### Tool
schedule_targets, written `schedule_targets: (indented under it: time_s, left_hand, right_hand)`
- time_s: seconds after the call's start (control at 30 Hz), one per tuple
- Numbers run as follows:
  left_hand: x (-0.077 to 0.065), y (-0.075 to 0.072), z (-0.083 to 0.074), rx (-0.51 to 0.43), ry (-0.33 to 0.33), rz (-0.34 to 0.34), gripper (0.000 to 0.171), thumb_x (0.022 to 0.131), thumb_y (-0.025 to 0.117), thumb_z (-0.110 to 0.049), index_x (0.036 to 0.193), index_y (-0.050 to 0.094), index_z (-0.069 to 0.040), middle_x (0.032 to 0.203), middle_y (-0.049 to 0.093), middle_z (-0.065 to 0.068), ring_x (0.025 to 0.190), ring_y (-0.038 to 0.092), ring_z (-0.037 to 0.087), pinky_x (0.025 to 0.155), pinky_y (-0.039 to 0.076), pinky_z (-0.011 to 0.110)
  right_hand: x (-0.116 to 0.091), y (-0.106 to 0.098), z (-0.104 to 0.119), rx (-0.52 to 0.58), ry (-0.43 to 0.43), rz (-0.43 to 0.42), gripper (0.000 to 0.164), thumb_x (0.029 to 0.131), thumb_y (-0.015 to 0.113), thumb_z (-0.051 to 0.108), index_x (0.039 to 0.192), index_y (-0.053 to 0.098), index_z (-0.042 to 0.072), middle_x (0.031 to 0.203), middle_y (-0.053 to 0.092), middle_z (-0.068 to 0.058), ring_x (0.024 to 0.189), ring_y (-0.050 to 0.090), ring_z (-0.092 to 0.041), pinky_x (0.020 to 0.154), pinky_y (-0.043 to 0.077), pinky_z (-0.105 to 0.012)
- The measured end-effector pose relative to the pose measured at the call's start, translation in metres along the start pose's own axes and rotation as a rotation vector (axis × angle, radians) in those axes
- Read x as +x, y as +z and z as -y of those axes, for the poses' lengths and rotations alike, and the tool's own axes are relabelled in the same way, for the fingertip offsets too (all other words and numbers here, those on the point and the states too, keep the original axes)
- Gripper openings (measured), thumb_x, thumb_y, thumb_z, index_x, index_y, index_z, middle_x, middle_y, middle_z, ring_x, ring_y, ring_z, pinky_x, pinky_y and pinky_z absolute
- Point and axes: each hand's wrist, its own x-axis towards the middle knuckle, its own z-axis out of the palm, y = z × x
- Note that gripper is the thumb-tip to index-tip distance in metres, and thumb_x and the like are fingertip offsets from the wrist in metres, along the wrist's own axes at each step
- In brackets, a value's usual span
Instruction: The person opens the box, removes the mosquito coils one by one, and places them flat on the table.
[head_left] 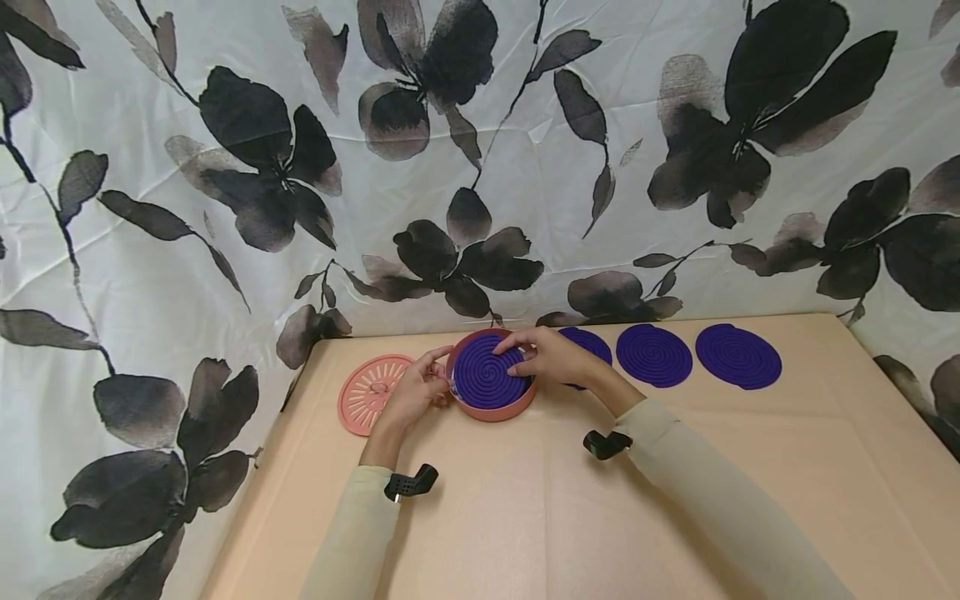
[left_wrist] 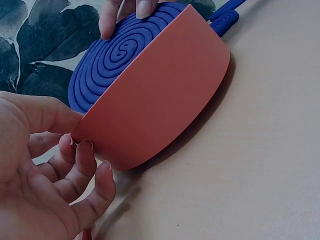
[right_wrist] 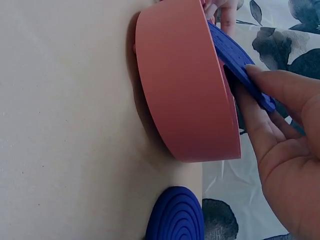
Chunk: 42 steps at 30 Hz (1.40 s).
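My right hand (right_wrist: 295, 130) pinches the mosquito coil (head_left: 489, 379), likely light, brittle (edges are safest); my left hand (head_left: 412, 392) grips the coil holder (left_wrist: 165, 95).

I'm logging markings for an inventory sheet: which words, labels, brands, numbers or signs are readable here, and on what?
None: no readable text, number, brand or sign shows in any view.
The round red container, blue spiral coils and slotted pink disc show no lettering.
Any marking on the black wrist devices is too small to read.
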Motion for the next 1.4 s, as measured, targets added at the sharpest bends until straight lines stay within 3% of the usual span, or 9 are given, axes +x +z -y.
schedule_targets:
  time_s: [0.2, 0.3, 0.4, 0.7, 1.0, 1.4]
  left_hand:
    - [0.0, 0.001, 0.001, -0.018, 0.007, 0.009, 0.06, 0.091, 0.059, 0.008, 0.146, 0.053, -0.018, 0.094, 0.049, 0.005, 0.073, 0.055, 0.023, 0.06, 0.053, 0.029]
    - [-0.001, 0.001, 0.0, -0.022, 0.014, 0.015, 0.061, 0.092, 0.058, 0.008, 0.147, 0.052, -0.016, 0.094, 0.049, 0.005, 0.073, 0.055, 0.022, 0.06, 0.053, 0.029]
    - [-0.002, 0.0, -0.001, -0.03, 0.017, 0.023, 0.061, 0.092, 0.058, 0.009, 0.148, 0.05, -0.014, 0.095, 0.049, 0.006, 0.073, 0.055, 0.022, 0.06, 0.053, 0.029]
    - [-0.003, 0.0, -0.001, -0.02, 0.007, 0.012, 0.06, 0.092, 0.058, 0.008, 0.146, 0.052, -0.016, 0.096, 0.05, 0.006, 0.074, 0.056, 0.024, 0.061, 0.053, 0.03]
    - [-0.004, 0.001, 0.0, -0.03, 0.011, 0.018, 0.06, 0.092, 0.059, 0.008, 0.147, 0.051, -0.014, 0.095, 0.05, 0.006, 0.073, 0.056, 0.022, 0.061, 0.054, 0.03]
    - [-0.008, 0.003, 0.002, -0.034, 0.024, 0.011, 0.061, 0.091, 0.058, 0.01, 0.147, 0.051, -0.012, 0.094, 0.049, 0.006, 0.071, 0.056, 0.022, 0.06, 0.053, 0.03]
  right_hand:
    - [-0.001, 0.0, -0.006, 0.0, -0.026, -0.038, 0.031, 0.089, 0.077, 0.009, 0.119, 0.075, 0.014, 0.119, 0.068, -0.005, 0.1, 0.056, -0.022, 0.084, 0.047, -0.031]
    - [-0.002, -0.001, -0.009, 0.045, -0.022, -0.044, 0.03, 0.09, 0.076, 0.009, 0.119, 0.075, 0.014, 0.13, 0.067, -0.006, 0.117, 0.059, -0.023, 0.093, 0.052, -0.035]
    - [-0.006, -0.003, -0.005, 0.097, -0.007, -0.039, 0.032, 0.09, 0.075, 0.007, 0.121, 0.075, 0.014, 0.135, 0.064, -0.008, 0.124, 0.058, -0.025, 0.095, 0.054, -0.036]
    - [-0.009, -0.009, -0.009, 0.17, 0.008, -0.05, 0.036, 0.09, 0.072, 0.003, 0.125, 0.073, 0.013, 0.144, 0.057, -0.012, 0.11, 0.063, -0.025, 0.081, 0.056, -0.025]
    - [-0.016, -0.018, -0.003, 0.21, 0.02, -0.051, 0.036, 0.092, 0.071, 0.004, 0.127, 0.071, 0.009, 0.142, 0.058, -0.013, 0.102, 0.068, -0.015, 0.085, 0.059, -0.032]
    - [-0.031, -0.026, -0.001, 0.233, -0.015, -0.057, 0.035, 0.089, 0.074, 0.005, 0.125, 0.072, 0.007, 0.132, 0.063, -0.015, 0.092, 0.066, -0.02, 0.082, 0.061, -0.035]
